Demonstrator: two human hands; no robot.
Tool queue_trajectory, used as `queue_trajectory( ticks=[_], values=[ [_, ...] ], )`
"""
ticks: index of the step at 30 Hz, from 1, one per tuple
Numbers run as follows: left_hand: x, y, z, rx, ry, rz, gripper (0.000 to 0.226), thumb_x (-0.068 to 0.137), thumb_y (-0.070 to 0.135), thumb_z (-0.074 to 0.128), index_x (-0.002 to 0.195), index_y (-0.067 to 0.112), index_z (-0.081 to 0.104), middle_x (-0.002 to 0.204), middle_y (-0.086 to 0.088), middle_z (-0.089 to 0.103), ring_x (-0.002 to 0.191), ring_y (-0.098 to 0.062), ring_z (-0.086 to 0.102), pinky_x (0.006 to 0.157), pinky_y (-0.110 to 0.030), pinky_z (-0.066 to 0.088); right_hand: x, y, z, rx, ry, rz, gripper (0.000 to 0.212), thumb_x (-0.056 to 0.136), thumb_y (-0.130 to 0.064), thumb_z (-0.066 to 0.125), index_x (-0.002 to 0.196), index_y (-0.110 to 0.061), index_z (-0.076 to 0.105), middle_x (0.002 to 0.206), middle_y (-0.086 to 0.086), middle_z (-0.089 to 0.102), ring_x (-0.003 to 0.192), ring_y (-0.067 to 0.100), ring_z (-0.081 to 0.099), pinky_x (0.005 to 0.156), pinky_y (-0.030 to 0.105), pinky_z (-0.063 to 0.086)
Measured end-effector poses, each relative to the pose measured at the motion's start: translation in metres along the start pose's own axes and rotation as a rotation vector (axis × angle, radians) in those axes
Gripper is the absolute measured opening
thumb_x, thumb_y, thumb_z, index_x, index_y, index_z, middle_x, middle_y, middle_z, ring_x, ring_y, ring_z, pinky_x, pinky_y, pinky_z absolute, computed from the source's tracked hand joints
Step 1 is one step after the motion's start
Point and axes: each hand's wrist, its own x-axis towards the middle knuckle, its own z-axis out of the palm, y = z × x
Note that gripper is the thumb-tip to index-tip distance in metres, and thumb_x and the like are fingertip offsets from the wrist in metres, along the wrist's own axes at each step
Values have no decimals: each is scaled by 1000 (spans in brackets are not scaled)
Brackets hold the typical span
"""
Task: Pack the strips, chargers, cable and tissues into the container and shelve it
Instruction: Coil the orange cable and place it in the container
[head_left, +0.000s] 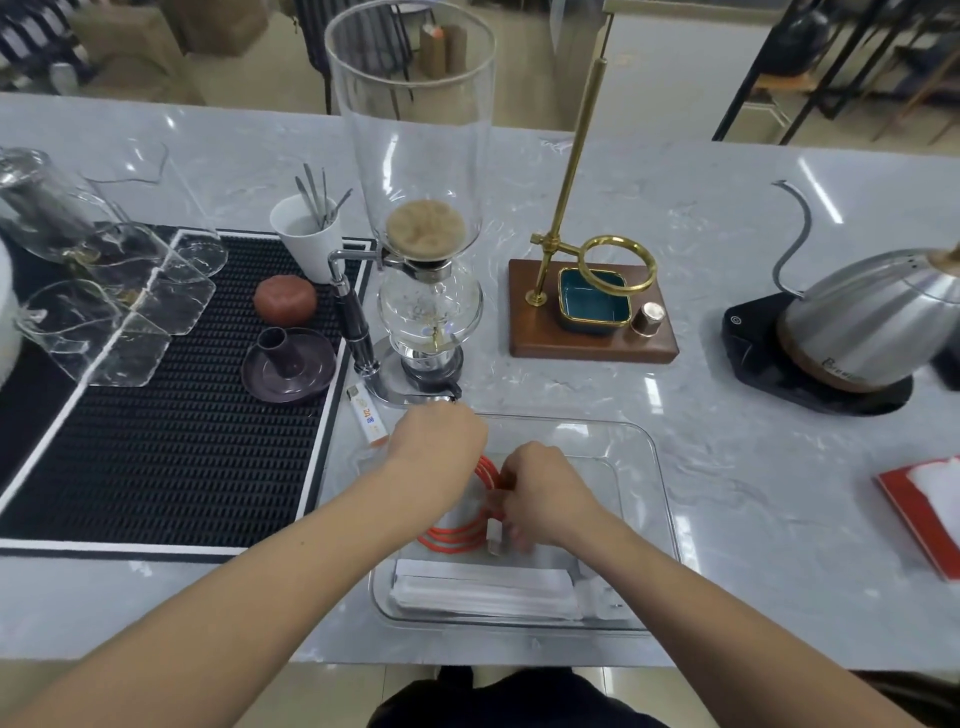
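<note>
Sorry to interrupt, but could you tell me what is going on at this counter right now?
A person is packing small items into a clear container on the marble counter. Both hands, the left hand and the right hand, hold a coiled orange cable inside it. White strips already lie along its near side. A red tissue pack sits on the counter to the right, not yet packed.

Cable (457, 532) lies in the container (660, 499), behind the strips (483, 590).

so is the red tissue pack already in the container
No, the red tissue pack lies on the counter at the right edge, apart from the clear container, which holds the orange cable and white strips.
</note>
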Motion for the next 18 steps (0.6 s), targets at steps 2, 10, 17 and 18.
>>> queue_trajectory(
  ticks=[2, 10, 17, 18],
  values=[
    [0, -2, 1, -22, -4, 6, 36, 86, -9, 57, 117, 7, 63, 124, -11, 61, 117, -32, 60, 86, -37, 51, 3, 0, 3, 56, 9, 16, 21, 86, -11, 63, 81, 9, 69, 69, 22, 72, 63, 32, 72, 62, 39, 61],
    [-1, -3, 6, 27, -4, 46, 31, 88, -7, 54, 113, 9, 65, 119, -9, 65, 113, -29, 62, 80, -34, 49, 7, 2, 11, 171, 11, 49, 9, 86, -2, 57, 80, -2, 63, 65, 22, 71, 52, 32, 70, 51, 41, 60],
    [3, -3, 13, 15, 34, 0, 32, 86, -5, 59, 113, 12, 66, 120, -6, 65, 114, -28, 63, 82, -35, 50, 5, 1, 10, 75, 126, -31, 8, 85, -12, 68, 91, -8, 72, 70, 13, 69, 66, 30, 67, 67, 40, 60],
    [3, -3, 14, 11, 45, 5, 32, 86, -5, 59, 112, 12, 66, 119, -6, 65, 113, -28, 63, 81, -34, 50, 5, 1, 10, 77, 135, -25, 12, 86, -14, 68, 96, -8, 68, 73, 14, 70, 68, 31, 69, 69, 41, 59]
  ],
)
